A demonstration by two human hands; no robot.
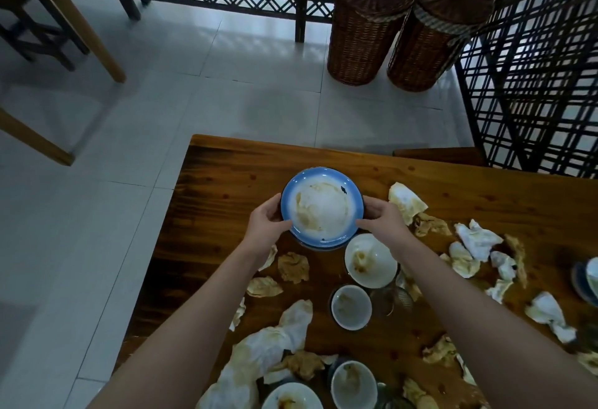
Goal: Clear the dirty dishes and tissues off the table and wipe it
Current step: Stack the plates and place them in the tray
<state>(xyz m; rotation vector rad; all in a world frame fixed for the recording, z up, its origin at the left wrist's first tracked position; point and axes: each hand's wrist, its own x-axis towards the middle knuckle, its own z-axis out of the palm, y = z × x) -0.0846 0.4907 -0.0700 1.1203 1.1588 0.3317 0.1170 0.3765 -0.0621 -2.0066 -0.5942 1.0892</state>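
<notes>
A dirty blue-rimmed plate [322, 206], with another dish stacked under it, is held over the wooden table [226, 179]. My left hand [267, 219] grips its left edge and my right hand [380, 217] grips its right edge. Closer to me stand a stained white bowl [370, 260], a smaller bowl [351, 306] and a clear glass [391, 300]. Two more dirty dishes [352, 384] sit at the bottom edge. Crumpled, stained tissues [406, 200] lie scattered over the tabletop, with a large wad [268, 344] near my left forearm.
Two tall wicker baskets [365, 20] stand on the tiled floor beyond the table, beside a dark lattice screen [534, 85]. Wooden chair legs [81, 27] are at the far left. A bench end [437, 152] shows past the table's far edge. Another dish [587, 279] sits at the right edge.
</notes>
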